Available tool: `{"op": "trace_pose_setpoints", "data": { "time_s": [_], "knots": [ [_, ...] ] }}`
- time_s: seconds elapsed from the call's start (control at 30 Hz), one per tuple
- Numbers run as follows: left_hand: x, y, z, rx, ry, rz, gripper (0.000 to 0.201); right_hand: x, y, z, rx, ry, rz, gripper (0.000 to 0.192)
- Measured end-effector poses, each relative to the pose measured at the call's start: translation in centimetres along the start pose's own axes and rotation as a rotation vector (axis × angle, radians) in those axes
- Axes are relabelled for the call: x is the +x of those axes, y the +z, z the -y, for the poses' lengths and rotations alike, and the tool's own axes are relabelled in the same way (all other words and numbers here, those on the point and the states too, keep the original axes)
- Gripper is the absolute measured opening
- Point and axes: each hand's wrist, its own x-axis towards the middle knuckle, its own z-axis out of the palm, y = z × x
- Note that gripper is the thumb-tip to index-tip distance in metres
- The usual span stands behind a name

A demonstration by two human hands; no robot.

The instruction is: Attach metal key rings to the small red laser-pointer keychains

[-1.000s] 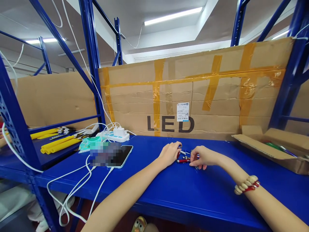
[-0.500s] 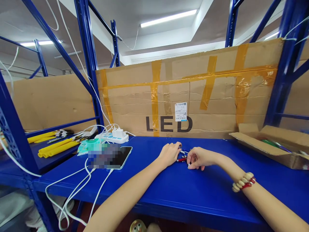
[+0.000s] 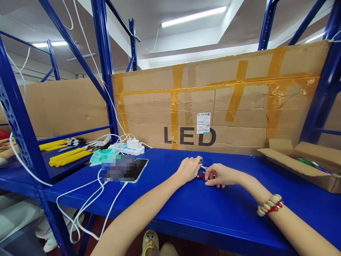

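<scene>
My left hand (image 3: 189, 168) lies palm down on the blue shelf top (image 3: 186, 204), its fingers curled over the ends of a few slim pens. Between the two hands show a red pen (image 3: 200, 176) and a blue-and-white pen (image 3: 204, 167). My right hand (image 3: 217, 175) is close beside them, thumb and forefinger pinched together at the near side of the pens. A small shiny bit shows at those fingertips, too small to name. The fingers cover most of the pens.
An open cardboard box (image 3: 303, 167) with green and purple items stands at right. On the left lie a phone (image 3: 137, 170), white cables, a power strip (image 3: 138, 151) and yellow tubes (image 3: 70, 157). A large carton (image 3: 149, 110) walls the back. A person's arm (image 3: 7, 153) shows far left.
The view has shifted slightly, so most things sit further right. My right hand has moved a little closer to my left hand; the left stays on the pens.
</scene>
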Motion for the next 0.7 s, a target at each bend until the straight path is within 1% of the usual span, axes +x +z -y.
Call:
{"op": "trace_pose_setpoints", "data": {
  "time_s": [0.1,0.33,0.47,0.7],
  "knots": [
    [0.03,0.08,0.04,-0.010,0.000,0.000,0.019,0.02,0.04,0.02,0.004,0.010,-0.014,0.042],
    [0.10,0.29,0.14,-0.006,0.001,-0.009,0.020,-0.41,0.07,0.81,0.010,0.016,-0.011,0.028],
    [0.08,0.16,0.10,-0.012,0.002,-0.003,0.020,-0.27,0.16,0.61,0.010,0.005,-0.030,0.021],
    [0.13,0.11,0.01,-0.025,-0.002,0.004,0.020,-0.07,0.16,0.30,-0.013,-0.014,-0.038,0.022]
  ]
}}
